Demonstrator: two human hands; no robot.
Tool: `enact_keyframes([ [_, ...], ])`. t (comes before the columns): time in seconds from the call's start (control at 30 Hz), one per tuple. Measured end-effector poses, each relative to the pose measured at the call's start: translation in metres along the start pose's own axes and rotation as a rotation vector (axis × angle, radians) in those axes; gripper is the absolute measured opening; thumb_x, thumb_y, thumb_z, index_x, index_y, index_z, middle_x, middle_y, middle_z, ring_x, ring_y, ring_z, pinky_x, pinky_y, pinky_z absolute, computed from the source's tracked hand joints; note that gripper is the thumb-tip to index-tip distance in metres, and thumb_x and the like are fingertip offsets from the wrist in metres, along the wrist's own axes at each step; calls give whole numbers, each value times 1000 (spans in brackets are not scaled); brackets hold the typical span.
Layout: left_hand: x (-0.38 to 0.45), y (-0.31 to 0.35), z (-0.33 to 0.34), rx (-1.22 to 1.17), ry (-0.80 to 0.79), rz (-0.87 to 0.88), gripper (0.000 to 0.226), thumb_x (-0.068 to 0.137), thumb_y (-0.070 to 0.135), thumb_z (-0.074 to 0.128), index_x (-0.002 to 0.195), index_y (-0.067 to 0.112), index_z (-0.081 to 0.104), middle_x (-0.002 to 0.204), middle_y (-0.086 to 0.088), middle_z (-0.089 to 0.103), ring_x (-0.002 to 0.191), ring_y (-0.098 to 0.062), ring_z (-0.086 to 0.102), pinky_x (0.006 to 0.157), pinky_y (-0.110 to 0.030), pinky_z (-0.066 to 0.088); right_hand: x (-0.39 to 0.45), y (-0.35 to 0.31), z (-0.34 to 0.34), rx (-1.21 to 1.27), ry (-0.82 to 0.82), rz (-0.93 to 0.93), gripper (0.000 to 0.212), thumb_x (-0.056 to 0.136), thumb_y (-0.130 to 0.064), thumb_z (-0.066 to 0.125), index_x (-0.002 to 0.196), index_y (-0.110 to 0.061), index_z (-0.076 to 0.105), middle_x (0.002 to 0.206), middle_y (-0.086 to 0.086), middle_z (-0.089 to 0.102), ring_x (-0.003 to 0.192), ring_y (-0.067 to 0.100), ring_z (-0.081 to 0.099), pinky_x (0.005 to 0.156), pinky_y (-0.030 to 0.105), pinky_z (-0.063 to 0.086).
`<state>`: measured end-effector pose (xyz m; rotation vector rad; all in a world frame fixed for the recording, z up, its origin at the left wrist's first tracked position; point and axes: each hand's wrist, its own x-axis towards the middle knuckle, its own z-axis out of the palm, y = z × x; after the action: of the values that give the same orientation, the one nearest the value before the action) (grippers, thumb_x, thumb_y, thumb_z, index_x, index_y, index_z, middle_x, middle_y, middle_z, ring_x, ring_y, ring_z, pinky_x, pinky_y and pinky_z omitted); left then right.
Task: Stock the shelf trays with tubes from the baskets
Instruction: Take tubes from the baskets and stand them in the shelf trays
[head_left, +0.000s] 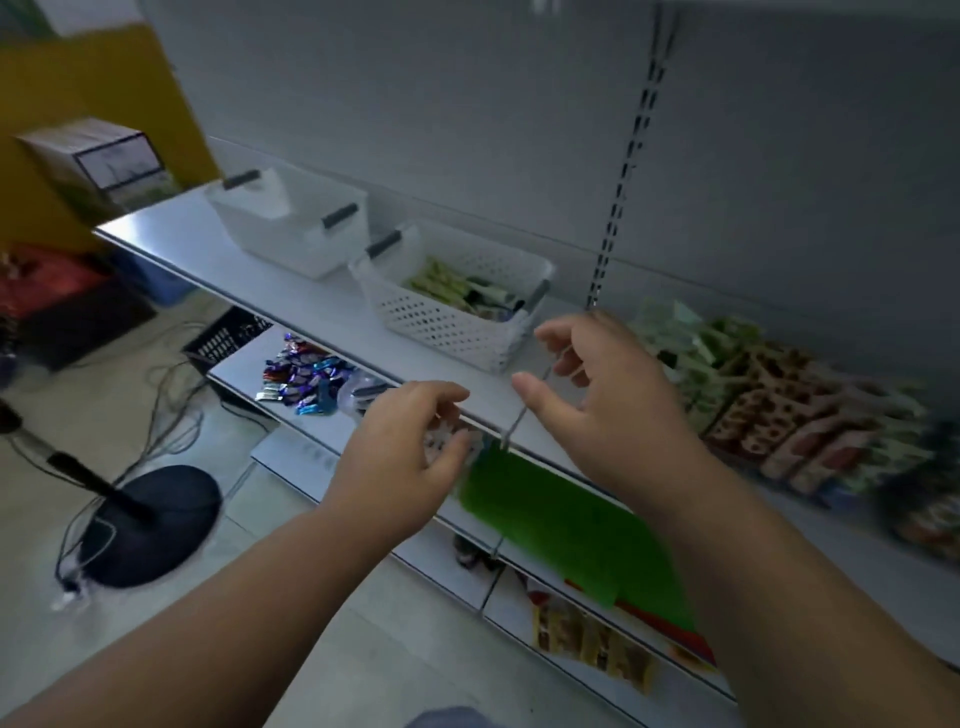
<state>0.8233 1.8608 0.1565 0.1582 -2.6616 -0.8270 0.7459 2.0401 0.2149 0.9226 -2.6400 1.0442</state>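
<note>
Item 1, far left: solid white basket (291, 223) on shelf (208, 244), contents hidden from me
Item 2: perforated basket (447, 312), green tubes (457, 288) inside, many left
Item 3: left hand (400, 457), fingers curled, holding nothing I can see
Item 4: right hand (597, 400), loose, thin wire divider (524, 410) near its thumb, grip unclear
Item 5, right: stocked packets (769, 395); I judge stocking unfinished

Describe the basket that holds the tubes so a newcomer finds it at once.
Start at the long white top shelf along the grey wall. Two white baskets stand on it; take the perforated basket nearer the hands. Its neighbour, the solid-walled basket, shows no tubes, while this one holds green tubes.
</note>
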Motion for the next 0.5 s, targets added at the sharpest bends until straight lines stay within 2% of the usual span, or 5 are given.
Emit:
enact_keyframes([
  [0.1,21,-25,-20,-42,-7,-7,34,86,26,65,119,27,58,99,15,60,92,-1,53,82,-20,45,23,-13,14,-43,-19,43,33,88,-45,61,117,-31,53,102,-17,46,89,-2,46,75,17,39],
  [0.23,57,-48,-23,-78,-20,5,32,87,31,63,118,31,57,98,19,58,93,-2,53,82,-26,48,60,-6,26,-84,-54,115,27,90,-42,60,114,-32,53,101,-17,45,90,-1,46,76,21,38],
  [0.37,102,-67,-20,-47,12,27,28,89,32,60,117,28,58,95,17,56,88,-3,50,80,-29,48,115,13,44,-70,-63,86,27,90,-35,63,114,-25,56,104,-9,50,91,5,50,78,24,43],
  [0.5,147,-88,-34,-56,-6,86,25,89,34,55,113,27,60,95,13,59,88,-7,53,79,-31,48,169,30,65,-177,-126,96,30,89,-31,64,116,-18,57,104,-4,51,91,8,49,74,23,37],
])
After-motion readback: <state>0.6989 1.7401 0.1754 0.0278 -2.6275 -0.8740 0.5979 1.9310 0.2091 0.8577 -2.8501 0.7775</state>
